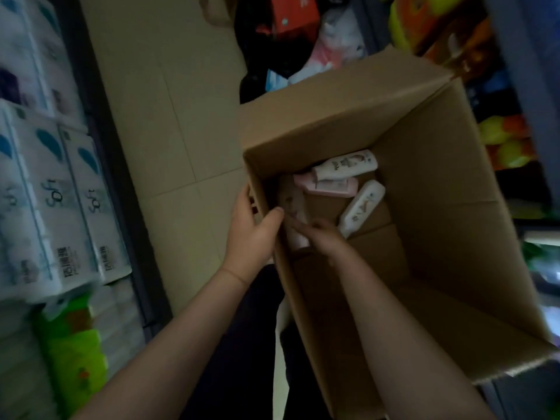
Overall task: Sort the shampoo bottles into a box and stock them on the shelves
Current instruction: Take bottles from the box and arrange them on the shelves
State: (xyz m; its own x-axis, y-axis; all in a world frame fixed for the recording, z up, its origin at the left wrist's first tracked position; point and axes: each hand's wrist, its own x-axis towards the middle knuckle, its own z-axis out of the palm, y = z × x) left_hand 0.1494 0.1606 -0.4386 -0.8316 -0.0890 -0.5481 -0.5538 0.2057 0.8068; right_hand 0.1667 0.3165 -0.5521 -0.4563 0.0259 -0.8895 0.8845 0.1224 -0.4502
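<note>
L hand (251,228) grips box wall (257,189).

Dim aisle, beige tiled floor (169,95), stocked shelves (45,183).

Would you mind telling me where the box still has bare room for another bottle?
The box floor is bare on its right side, between the white bottle and the right wall. It is crowded at the left wall, where the pink bottle, another bottle and both hands, left hand and right hand, sit.
</note>
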